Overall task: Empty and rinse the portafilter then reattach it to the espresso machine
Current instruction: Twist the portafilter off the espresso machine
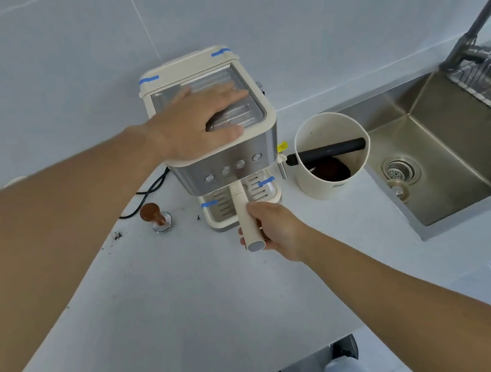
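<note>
Head view: portafilter (245,216) basket hidden under espresso machine (229,160).

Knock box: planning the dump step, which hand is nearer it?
Right. The right hand grips the portafilter handle just left of the knock box; the left hand rests atop the espresso machine, farther off.

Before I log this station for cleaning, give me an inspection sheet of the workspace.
Surface: white counter, coffee specks at left.
Job's things: portafilter under espresso machine; whether locked, unclear.
Clutter: tamper; knock box holding spent grounds.
Hands: left hand flat on machine top; right hand grips portafilter handle.
Cables: black cord behind machine.
Surroundings: steel sink at right, tiled wall.
</note>
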Demonstrator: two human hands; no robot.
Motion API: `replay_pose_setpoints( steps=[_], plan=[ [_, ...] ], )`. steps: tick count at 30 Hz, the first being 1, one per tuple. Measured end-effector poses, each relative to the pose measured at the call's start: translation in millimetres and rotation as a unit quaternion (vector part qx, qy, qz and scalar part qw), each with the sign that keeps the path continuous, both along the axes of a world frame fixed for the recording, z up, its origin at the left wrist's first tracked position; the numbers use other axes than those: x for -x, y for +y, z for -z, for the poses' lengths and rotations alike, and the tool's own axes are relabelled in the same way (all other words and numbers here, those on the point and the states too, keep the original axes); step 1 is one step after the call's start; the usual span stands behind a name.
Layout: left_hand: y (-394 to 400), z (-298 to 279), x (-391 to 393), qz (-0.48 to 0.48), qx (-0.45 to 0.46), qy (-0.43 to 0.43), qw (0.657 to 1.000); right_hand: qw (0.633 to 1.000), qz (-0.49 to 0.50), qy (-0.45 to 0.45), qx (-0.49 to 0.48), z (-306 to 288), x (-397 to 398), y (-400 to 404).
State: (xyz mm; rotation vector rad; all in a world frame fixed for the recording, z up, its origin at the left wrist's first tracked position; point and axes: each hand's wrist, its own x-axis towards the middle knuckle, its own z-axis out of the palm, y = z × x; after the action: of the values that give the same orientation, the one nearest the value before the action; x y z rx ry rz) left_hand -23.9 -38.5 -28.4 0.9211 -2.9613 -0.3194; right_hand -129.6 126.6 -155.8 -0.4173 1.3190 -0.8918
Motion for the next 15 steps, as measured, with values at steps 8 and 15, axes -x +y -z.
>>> replay_pose_setpoints(
  steps=[8,15],
  plan=[
    [-9,13,0,0.01,-0.019,0.008,1.0,0.998,0.052,0.017,0.008,7,-24,-11],
    [-12,16,2,0.009,0.003,-0.001,1.0,0.995,0.044,-0.087,0.0,14,-19,-13]
  ],
)
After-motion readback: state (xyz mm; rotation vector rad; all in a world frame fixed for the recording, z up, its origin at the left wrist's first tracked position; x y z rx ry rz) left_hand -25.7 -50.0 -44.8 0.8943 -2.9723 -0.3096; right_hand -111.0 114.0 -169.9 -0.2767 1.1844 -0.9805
